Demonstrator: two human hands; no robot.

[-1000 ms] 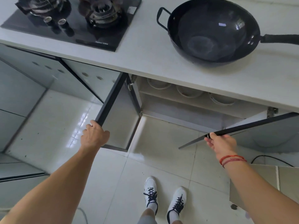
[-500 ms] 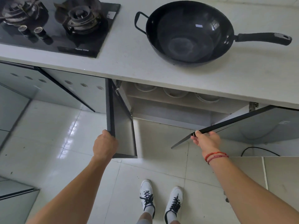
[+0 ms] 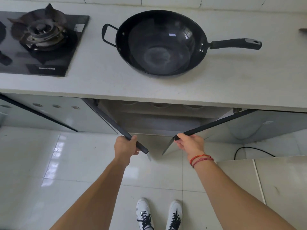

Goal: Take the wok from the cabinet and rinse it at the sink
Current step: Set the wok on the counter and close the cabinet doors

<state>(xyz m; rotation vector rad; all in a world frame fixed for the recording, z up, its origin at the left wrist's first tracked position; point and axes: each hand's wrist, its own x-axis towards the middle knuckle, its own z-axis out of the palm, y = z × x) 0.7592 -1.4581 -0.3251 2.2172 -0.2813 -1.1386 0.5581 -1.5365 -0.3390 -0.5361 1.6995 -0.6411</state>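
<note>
Now holding a cabinet (image 3: 157, 121) ajar, one hand per door.
Gripping the left door's (image 3: 113, 122) edge with left hand (image 3: 126, 147) curled round it; pinching the right door's (image 3: 216, 123) corner with right hand (image 3: 191, 143). Above, on the counter (image 3: 99, 80) right of the stove (image 3: 41, 42): black wok (image 3: 161, 42), upright, handle pointing right.

We look steeply down from head height: surface (image 3: 99, 83) across the frame's top, floor (image 3: 49, 163) at bottom.
</note>
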